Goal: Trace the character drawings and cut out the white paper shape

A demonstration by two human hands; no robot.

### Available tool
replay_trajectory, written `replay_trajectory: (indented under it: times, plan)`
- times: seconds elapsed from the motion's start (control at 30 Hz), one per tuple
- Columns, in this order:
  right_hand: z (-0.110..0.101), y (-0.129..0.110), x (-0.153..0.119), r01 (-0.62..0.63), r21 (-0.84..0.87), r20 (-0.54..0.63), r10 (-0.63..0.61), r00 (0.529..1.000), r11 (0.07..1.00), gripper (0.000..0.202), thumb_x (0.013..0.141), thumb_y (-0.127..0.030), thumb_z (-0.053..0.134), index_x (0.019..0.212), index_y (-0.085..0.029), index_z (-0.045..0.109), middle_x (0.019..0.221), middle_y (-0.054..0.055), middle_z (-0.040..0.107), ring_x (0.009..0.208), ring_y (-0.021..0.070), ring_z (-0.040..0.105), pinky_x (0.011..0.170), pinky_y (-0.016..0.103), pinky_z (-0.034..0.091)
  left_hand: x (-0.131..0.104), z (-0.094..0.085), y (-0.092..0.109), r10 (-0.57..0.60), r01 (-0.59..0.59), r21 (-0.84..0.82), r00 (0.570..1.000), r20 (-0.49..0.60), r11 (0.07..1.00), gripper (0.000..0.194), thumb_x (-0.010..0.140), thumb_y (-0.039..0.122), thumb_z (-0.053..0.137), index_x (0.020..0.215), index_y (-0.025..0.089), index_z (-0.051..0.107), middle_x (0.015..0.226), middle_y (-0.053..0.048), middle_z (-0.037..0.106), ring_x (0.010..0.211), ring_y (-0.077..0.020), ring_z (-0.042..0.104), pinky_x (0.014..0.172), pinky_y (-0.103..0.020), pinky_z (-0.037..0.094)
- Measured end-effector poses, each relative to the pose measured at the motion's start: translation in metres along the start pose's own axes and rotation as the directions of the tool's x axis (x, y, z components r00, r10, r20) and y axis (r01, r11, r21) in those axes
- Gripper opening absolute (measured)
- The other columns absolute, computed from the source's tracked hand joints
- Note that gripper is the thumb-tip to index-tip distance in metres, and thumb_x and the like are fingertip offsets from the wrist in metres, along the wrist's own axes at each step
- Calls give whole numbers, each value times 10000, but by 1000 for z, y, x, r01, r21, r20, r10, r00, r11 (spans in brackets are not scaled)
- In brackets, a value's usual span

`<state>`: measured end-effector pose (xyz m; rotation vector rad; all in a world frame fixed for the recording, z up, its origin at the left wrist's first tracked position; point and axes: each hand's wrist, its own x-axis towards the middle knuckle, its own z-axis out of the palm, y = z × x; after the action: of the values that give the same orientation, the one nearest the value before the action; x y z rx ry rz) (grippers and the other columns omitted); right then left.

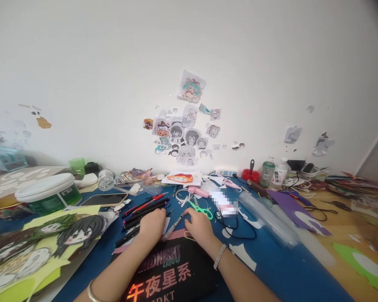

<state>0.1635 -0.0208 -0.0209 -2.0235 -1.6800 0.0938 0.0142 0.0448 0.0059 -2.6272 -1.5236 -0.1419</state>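
My left hand [153, 224] is curled beside a row of black markers [146, 213]. Its fingertips are hidden, and I cannot make out what they hold. My right hand [199, 224] has its thumb and forefinger pinched at the upper end of a slim, pale pen-like tool [172, 228], which slants down toward the left hand. Under both wrists lies a black printed folder or box [182, 279] with pinkish lettering. Just beyond the right hand are green-handled scissors [203, 208], and behind them a pink tool [198, 192].
Paper cutouts with drawn characters [78, 233] cover the left side. A white-lidded tub [45, 188] and a phone [104, 199] stand or lie behind them. On the right are a clear plastic roll [269, 220], purple paper [296, 205], a black cable [239, 235] and bottles [267, 172].
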Motion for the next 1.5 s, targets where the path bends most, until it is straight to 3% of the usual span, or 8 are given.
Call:
replay_trajectory:
  times: [0.53,0.7,0.9,1.0,1.1,1.17,1.33,1.5]
  plan:
    - [-1,-3,-1,69,-60,13,-68,998,996,186,784,-184,458,852,-213,629,717,37,690,691,171,622,575,234,301,-14,-12,13,10,-10,-27,1000,-5,1000,389,843,392,380,900,102,634,922,-163,648,847,-286,642,705,-377,494]
    - [-1,-4,-2,88,-55,-6,-88,996,995,182,778,-167,466,830,-216,633,692,34,683,676,166,613,578,230,303,-22,-20,21,0,4,-39,993,118,999,324,826,241,387,905,83,659,921,-182,675,898,-300,639,753,-386,488]
    - [4,-7,-3,128,172,-139,-104,985,977,201,809,-213,443,804,-206,644,575,8,598,558,143,536,540,232,274,-25,-45,-4,-105,105,29,994,25,994,337,841,100,273,938,61,593,861,-200,666,830,-300,653,683,-390,488]
    - [8,-10,0,116,564,-138,-45,989,818,321,848,-402,421,824,-169,639,456,-31,446,442,113,417,477,227,255,-27,-46,-6,-61,60,-46,998,-23,997,320,841,73,261,973,83,552,924,-182,648,851,-250,638,730,-345,458]
    - [8,-13,4,67,877,-62,-26,998,476,578,786,-638,393,951,-125,600,388,-76,351,353,86,308,408,217,221,-30,-38,10,71,-67,-258,997,4,964,265,879,172,285,901,158,549,935,-109,647,860,-196,612,755,-276,417]
    - [5,-14,3,45,939,-41,-19,999,340,664,741,-708,386,962,-113,582,356,-91,329,326,74,269,389,209,199,-33,-31,24,150,-133,-378,988,18,916,285,896,226,257,857,187,537,861,-70,648,799,-181,603,690,-253,400]
    - [-5,-16,-2,45,972,-41,-25,999,229,616,731,-692,441,900,-118,586,341,-91,342,331,59,252,403,204,184,-33,-24,31,196,-195,-584,979,-63,788,302,881,320,271,730,206,506,700,3,591,670,-149,540,615,-226,361]
    - [-18,-11,-3,-44,997,35,-133,990,-65,828,761,-754,222,1092,-74,559,377,-58,401,336,69,227,402,216,165,-17,-17,16,162,-224,-835,973,-163,503,392,813,500,308,750,179,523,630,16,499,608,-136,465,577,-232,358]
